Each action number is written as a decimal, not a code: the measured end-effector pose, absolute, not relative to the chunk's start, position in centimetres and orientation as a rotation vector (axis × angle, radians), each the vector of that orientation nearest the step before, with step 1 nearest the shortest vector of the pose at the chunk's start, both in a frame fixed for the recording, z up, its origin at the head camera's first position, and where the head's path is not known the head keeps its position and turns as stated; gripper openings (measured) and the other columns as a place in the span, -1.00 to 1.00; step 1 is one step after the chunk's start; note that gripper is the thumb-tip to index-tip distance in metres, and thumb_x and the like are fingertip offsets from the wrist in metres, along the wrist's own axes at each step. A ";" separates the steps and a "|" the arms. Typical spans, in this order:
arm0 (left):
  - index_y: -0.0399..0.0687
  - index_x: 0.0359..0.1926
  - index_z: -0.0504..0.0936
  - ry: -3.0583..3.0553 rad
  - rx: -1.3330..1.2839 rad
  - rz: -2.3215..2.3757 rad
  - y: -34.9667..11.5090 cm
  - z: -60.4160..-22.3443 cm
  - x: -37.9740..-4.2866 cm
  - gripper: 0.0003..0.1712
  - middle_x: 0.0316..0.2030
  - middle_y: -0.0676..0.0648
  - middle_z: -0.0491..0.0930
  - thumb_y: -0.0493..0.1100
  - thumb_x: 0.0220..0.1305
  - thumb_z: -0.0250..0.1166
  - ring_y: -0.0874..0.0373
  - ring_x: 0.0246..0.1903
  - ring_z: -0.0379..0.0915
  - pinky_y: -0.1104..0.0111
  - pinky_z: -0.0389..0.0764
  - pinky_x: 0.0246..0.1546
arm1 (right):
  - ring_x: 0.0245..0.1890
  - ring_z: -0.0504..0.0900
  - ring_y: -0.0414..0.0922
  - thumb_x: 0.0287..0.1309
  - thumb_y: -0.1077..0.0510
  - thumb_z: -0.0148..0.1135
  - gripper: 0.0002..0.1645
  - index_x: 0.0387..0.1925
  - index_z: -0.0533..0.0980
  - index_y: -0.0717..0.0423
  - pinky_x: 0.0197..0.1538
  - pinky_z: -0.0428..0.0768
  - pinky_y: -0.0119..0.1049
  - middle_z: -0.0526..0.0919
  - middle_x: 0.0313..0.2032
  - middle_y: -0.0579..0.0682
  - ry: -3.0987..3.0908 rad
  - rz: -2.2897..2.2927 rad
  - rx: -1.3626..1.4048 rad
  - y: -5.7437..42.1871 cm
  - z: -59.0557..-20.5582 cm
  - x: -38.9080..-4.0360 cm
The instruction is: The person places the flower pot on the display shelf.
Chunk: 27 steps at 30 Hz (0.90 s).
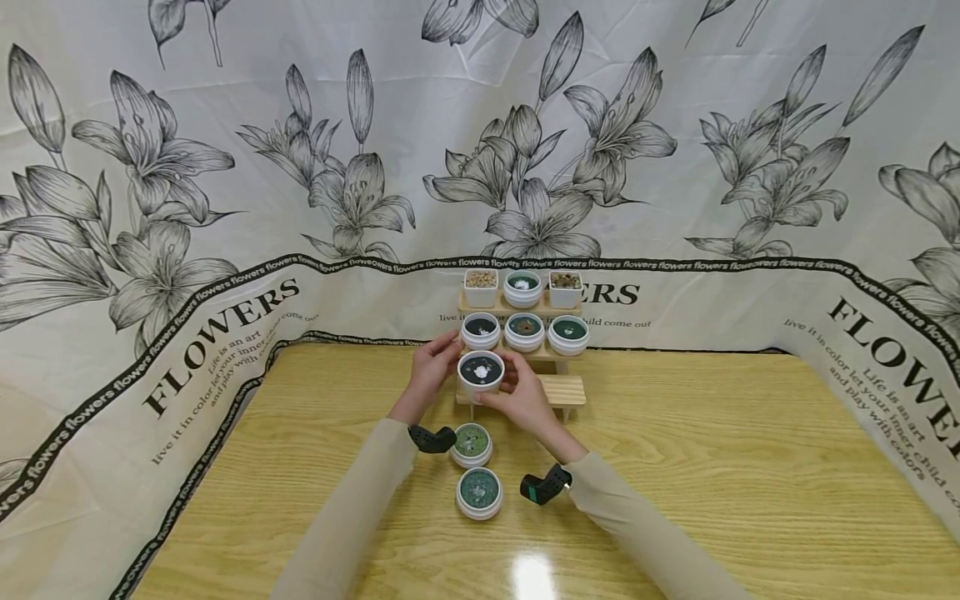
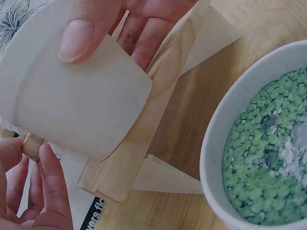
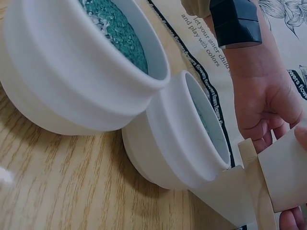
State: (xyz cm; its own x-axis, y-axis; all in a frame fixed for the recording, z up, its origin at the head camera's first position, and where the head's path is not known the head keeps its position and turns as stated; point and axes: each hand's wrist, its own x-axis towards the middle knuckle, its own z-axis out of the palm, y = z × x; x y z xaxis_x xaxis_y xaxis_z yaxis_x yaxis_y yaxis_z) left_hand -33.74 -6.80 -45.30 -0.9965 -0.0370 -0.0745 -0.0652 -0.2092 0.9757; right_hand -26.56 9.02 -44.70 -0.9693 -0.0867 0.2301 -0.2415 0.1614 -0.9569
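Observation:
A white round pot [image 1: 480, 392] with a dark surface and a white patch stands at the left end of the lowest tier of a wooden stepped stand [image 1: 566, 389]. My right hand [image 1: 522, 400] holds this pot, its thumb [image 2: 79, 40] lying along the pot's wall. At the pot's left is my left hand [image 1: 432, 367]. In the left wrist view, the left thumb and fingers [image 2: 53, 177] pinch a small wooden end [image 2: 32, 145], apparently of the tier above. Part of the right hand is hidden behind the pot.
Two white pots with green filling, one nearer the stand [image 1: 471, 442] and one closer to me [image 1: 479, 492], stand on the wooden table [image 1: 675, 500]. Three round pots [image 1: 524, 332] line the middle tier. The top tier holds square pots [image 1: 481, 288] flanking a round one. A flower-printed cloth [image 1: 360, 292] hangs behind.

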 end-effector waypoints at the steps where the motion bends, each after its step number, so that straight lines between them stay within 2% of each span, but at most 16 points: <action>1: -0.26 0.18 0.53 1.961 -0.127 2.426 -6.8 -45.3 -33.7 -0.57 -0.33 0.02 0.52 -0.32 0.30 0.20 0.35 -0.49 0.51 0.58 0.60 -0.43 | -0.02 0.54 0.03 -0.17 0.43 0.46 -0.14 0.23 0.29 0.30 0.07 0.63 -0.16 0.50 0.06 0.31 -2.299 1.932 0.327 9.0 -44.7 -26.6; 11: -0.27 0.18 0.53 1.966 -0.136 2.427 -6.7 -45.1 -33.5 -0.58 -0.34 0.02 0.52 -0.33 0.29 0.20 0.35 -0.50 0.51 0.58 0.60 -0.43 | 0.05 0.53 0.14 -0.12 0.36 0.48 -0.09 0.30 0.26 0.23 0.14 0.59 -0.01 0.49 0.11 0.29 -2.335 1.876 0.341 9.5 -44.8 -26.0; 19: -0.24 0.18 0.53 1.965 -0.145 2.424 -6.7 -45.1 -33.5 -0.58 -0.33 0.03 0.51 -0.32 0.29 0.20 0.35 -0.49 0.51 0.59 0.60 -0.42 | 0.07 0.53 0.19 -0.15 0.36 0.50 -0.11 0.26 0.30 0.18 0.15 0.57 0.02 0.50 0.09 0.28 -2.352 1.875 0.310 10.2 -45.0 -24.9; 27: -0.27 0.17 0.53 1.962 -0.146 2.433 -6.8 -45.2 -33.7 -0.58 -0.33 0.02 0.52 -0.33 0.28 0.21 0.35 -0.49 0.51 0.59 0.60 -0.43 | 0.09 0.52 0.19 -0.14 0.38 0.49 -0.12 0.24 0.29 0.25 0.20 0.55 -0.03 0.47 0.11 0.29 -2.376 1.858 0.311 10.9 -45.3 -23.5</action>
State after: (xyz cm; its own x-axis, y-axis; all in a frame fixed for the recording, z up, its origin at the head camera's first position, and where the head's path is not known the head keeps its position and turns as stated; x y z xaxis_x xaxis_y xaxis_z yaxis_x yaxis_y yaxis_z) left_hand -33.67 -6.75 -45.22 -0.9956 -0.0490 -0.0802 -0.0680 -0.2135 0.9746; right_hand -23.50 10.93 -45.35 -0.9731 -0.0931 0.2108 -0.2270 0.2302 -0.9463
